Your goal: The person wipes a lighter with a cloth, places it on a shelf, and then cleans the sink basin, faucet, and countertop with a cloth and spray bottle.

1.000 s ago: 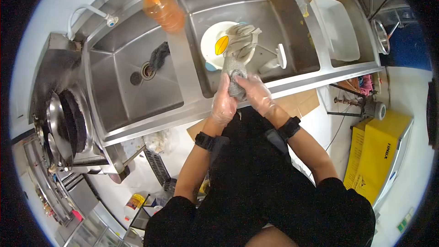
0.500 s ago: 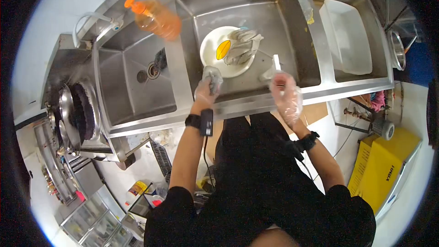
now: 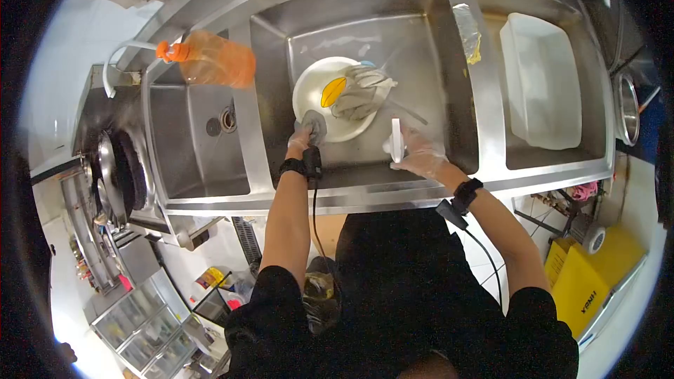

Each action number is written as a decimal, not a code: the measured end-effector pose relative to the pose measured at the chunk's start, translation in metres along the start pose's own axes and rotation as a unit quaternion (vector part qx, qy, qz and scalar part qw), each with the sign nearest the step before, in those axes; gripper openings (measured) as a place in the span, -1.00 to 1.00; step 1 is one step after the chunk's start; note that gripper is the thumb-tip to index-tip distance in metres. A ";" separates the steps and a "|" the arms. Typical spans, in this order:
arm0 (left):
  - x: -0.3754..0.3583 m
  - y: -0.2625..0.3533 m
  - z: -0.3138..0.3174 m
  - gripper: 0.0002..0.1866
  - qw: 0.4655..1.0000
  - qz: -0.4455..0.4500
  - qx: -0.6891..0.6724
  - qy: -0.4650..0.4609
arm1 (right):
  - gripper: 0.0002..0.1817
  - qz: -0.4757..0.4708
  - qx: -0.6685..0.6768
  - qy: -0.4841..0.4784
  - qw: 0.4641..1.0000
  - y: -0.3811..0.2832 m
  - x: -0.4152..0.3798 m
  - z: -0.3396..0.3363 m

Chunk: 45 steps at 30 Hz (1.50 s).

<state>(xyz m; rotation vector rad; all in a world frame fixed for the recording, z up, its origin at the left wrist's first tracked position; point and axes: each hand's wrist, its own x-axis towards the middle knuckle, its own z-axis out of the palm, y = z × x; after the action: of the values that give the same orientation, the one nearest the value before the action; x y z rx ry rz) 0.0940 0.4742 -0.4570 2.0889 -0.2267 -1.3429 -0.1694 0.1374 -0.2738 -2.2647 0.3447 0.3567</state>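
Observation:
My gloved left hand (image 3: 300, 139) is closed around a grey scrubbing pad (image 3: 315, 127), at the lower left rim of a white bowl (image 3: 307, 84). In the bowl lie crumpled grey cloths (image 3: 361, 95) and a yellow-orange leaf-shaped piece (image 3: 333, 92). My right hand (image 3: 423, 158), also in a clear glove, grips a white elongated object (image 3: 397, 142) just right of the bowl. Its exact kind I cannot make out. A thin grey handle-like piece (image 3: 408, 112) sticks out to the right of the cloths.
The bowl stands in the middle basin of a steel sink (image 3: 351, 28). An orange liquid bottle (image 3: 217, 61) stands at the left divider. A white rectangular tub (image 3: 544, 84) fills much of the right basin. A crumpled foil packet (image 3: 467, 31) lies on the right divider.
My right hand has moved left toward the bowl, and the white object now shows broadside. My left hand with the pad has come against the bowl's rim. The camera view has shifted.

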 end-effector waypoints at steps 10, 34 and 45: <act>0.011 0.154 0.007 -0.12 0.981 0.136 0.128 -0.053 | -0.22 -0.006 0.102 0.058 0.993 -0.020 0.033 -0.018; -0.307 0.019 0.011 -0.71 0.833 0.064 -0.412 0.365 | -0.50 -0.199 0.298 -0.289 0.888 -0.118 0.100 0.115; -0.308 0.010 0.022 -0.68 0.755 0.117 -0.522 0.379 | -0.40 -0.261 0.256 -0.328 0.871 -0.143 0.105 0.142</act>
<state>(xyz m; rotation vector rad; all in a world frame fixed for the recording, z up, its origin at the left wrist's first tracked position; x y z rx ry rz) -0.0665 0.5993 -0.2242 1.3498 0.5009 -0.2023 -0.0420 0.3224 -0.3055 -1.5092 -0.4763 0.6268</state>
